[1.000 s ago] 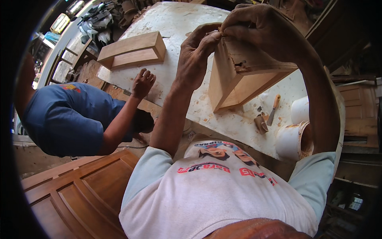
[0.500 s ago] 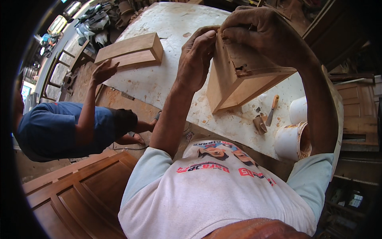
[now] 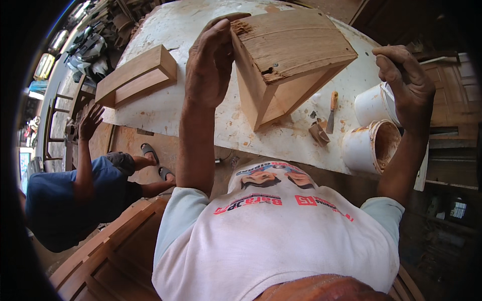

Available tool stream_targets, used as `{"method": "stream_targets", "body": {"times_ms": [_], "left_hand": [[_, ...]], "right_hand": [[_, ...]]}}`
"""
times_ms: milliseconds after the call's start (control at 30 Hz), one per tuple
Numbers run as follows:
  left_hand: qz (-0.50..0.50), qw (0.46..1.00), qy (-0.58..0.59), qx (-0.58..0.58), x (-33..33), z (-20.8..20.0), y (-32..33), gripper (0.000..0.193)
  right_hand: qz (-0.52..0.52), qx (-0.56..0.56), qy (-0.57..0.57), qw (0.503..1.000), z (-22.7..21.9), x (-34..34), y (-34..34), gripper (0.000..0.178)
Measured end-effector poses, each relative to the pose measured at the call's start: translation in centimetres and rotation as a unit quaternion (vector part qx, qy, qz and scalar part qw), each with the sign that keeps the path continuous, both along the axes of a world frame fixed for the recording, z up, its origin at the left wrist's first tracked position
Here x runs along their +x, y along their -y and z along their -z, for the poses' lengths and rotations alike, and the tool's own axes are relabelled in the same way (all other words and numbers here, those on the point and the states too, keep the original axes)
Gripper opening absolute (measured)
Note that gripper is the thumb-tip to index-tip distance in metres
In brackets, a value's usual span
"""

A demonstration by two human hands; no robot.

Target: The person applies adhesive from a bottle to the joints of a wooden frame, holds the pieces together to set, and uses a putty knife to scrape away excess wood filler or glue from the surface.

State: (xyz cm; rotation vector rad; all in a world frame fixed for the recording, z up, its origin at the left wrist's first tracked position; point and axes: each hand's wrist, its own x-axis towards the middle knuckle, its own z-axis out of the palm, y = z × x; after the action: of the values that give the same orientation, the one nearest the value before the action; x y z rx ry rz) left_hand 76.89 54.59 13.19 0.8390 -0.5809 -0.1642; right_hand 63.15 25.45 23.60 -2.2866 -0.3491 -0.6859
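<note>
A wooden box frame (image 3: 296,42) stands tilted on the white worktable, its top board chipped at the far left corner and split near the front corner. My left hand (image 3: 211,62) grips its left side, fingers over the upper edge near the chipped corner. To the right of the box, apart from it, my right hand (image 3: 409,75) is raised above the buckets. Its thumb and forefinger are pinched together; anything between them is too small to make out.
On the white worktable (image 3: 201,135) lie a second wooden box frame (image 3: 138,75), a putty knife (image 3: 332,111) and a small brown block (image 3: 318,134). Two white buckets (image 3: 357,150) stand at the right. A co-worker in blue (image 3: 60,200) is at the left, beside a panelled door (image 3: 120,251).
My right hand has left the box's top and moved right. The left hand still holds the box. The co-worker has shifted, with a hand now raised near the second frame.
</note>
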Motion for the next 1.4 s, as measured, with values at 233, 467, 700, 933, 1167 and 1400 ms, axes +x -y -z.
{"method": "stream_targets", "body": {"times_ms": [233,467,700,933,1167,1400], "left_hand": [[-0.029,0.999,0.003,-0.02,-0.3,1.9,0.3,0.047],[-0.03,0.999,-0.016,0.014,-0.9,0.4,0.6,0.052],[-0.04,0.999,-0.026,0.022,-1.3,0.4,0.7,0.055],[-0.032,0.999,-0.028,-0.012,-1.7,0.2,1.1,0.05],[-0.038,0.999,-0.018,-0.013,-1.5,0.5,1.1,0.047],[-0.044,0.999,-0.019,-0.021,-1.5,0.7,1.2,0.047]], "right_hand": [[0.226,0.046,-0.149,0.961,5.7,-9.0,9.9,0.016],[0.349,-0.322,-0.286,0.832,7.7,-10.6,11.7,0.019],[0.108,-0.163,0.073,0.978,1.9,-3.4,-2.2,0.025],[-0.156,-0.249,0.077,0.953,-0.6,5.5,-9.7,0.045],[-0.153,-0.327,0.04,0.932,-0.9,5.9,-11.1,0.057],[-0.178,-0.309,0.034,0.934,-0.6,6.9,-10.7,0.06]]}}
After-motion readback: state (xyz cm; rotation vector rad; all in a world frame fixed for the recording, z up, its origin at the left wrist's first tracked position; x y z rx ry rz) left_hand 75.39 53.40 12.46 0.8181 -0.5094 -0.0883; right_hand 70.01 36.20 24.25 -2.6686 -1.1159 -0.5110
